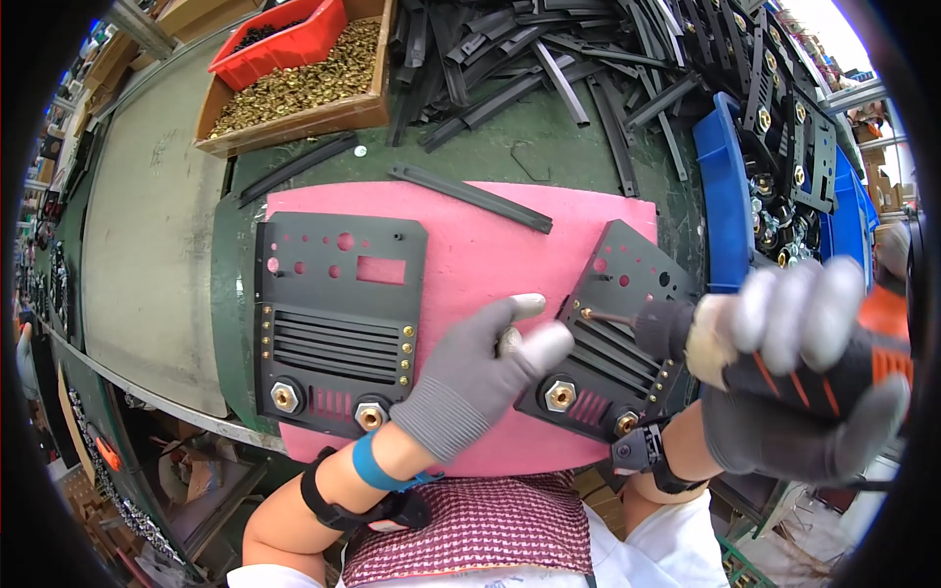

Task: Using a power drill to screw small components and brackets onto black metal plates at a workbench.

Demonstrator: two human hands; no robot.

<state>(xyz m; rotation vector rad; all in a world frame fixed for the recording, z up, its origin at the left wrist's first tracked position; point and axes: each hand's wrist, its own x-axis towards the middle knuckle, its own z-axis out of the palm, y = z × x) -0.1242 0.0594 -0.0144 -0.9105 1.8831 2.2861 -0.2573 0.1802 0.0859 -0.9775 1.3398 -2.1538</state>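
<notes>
My right hand (809, 377), in a grey glove with pale fingertips, is wrapped round a black and orange power screwdriver (784, 358). Its bit reaches a brass screw (586, 314) on the right black metal panel (627, 269), which lies turned at an angle. My left hand (480, 367), gloved too, hovers by that panel's left edge, thumb and forefinger apart, other fingers curled; a small light spot shows between them, too small to name. A second black panel (338, 255) with slots, brass screws and two large hex nuts lies to the left.
Both panels rest on a pink foam mat (461, 255), with a loose black strip (470, 198) across its far edge. Beyond are a wooden box (294, 127) of brass screws, a red bin (279, 44), and piled black strips (529, 69). A blue crate (723, 186) stands right.
</notes>
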